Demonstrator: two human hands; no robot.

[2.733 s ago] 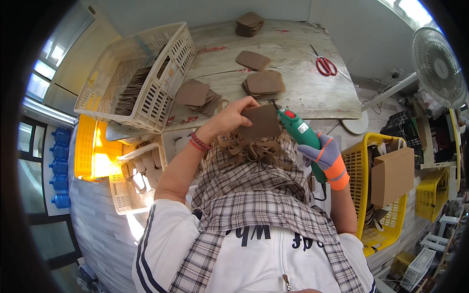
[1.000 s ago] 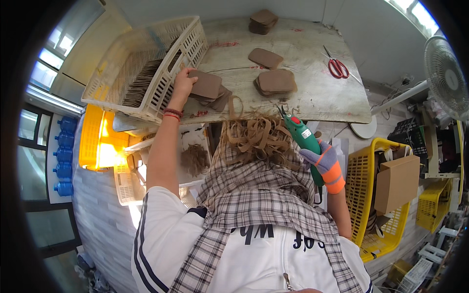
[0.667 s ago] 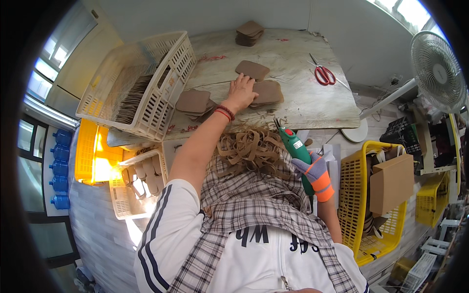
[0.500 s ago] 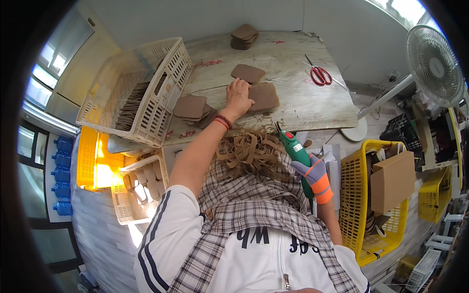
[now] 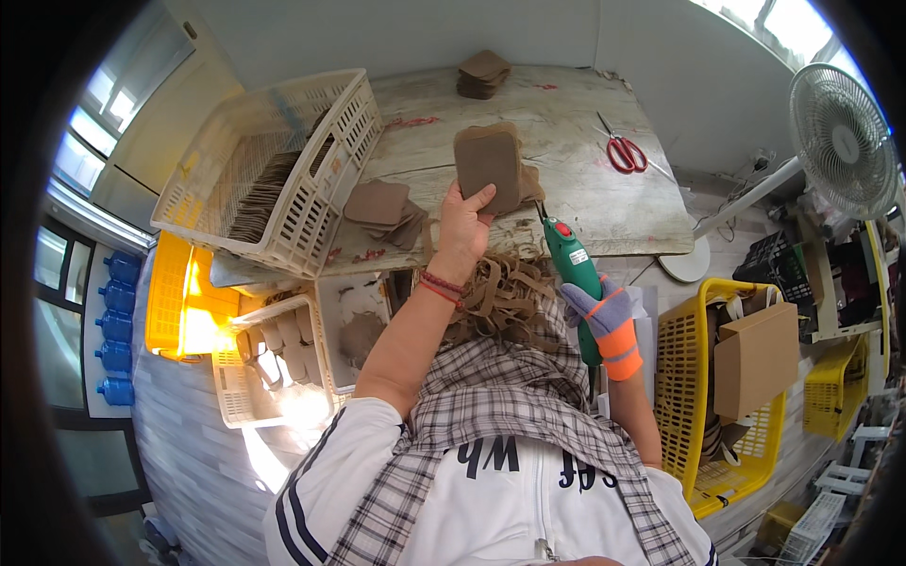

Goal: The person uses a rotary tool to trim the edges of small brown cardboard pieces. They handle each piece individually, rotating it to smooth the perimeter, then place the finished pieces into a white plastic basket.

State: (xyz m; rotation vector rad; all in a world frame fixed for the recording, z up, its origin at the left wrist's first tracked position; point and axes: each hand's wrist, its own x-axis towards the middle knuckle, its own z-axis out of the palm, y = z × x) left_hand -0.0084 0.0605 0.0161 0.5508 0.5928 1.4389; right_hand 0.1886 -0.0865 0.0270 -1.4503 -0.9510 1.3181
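My bare left hand (image 5: pixel 464 224) grips a brown rounded-corner pad (image 5: pixel 487 170) by its lower edge, thumb on top, raised over the table. The pad has a lighter, uneven rim along its top. Behind it, partly hidden, more brown pieces (image 5: pixel 531 185) lie on the table. My right hand (image 5: pixel 602 321), in a grey and orange glove, is closed around a green electric cutter (image 5: pixel 572 266) with a red button. Its blade tip points up beside the pad's lower right corner. A tangle of brown offcut strips (image 5: pixel 500 300) rests on my checked apron between my arms.
A pile of pads (image 5: pixel 379 208) lies left of my hand, another stack (image 5: pixel 483 72) at the table's back. Red-handled scissors (image 5: pixel 625 155) lie right. A white crate (image 5: pixel 311 203) holding pads stands left. Yellow basket (image 5: pixel 681 415) and fan (image 5: pixel 840 141) stand at right.
My left hand, earlier reaching down onto the pieces on the table, now holds a pad up close to the cutter. The separate pad behind the hand no longer shows there. The right hand has barely moved.
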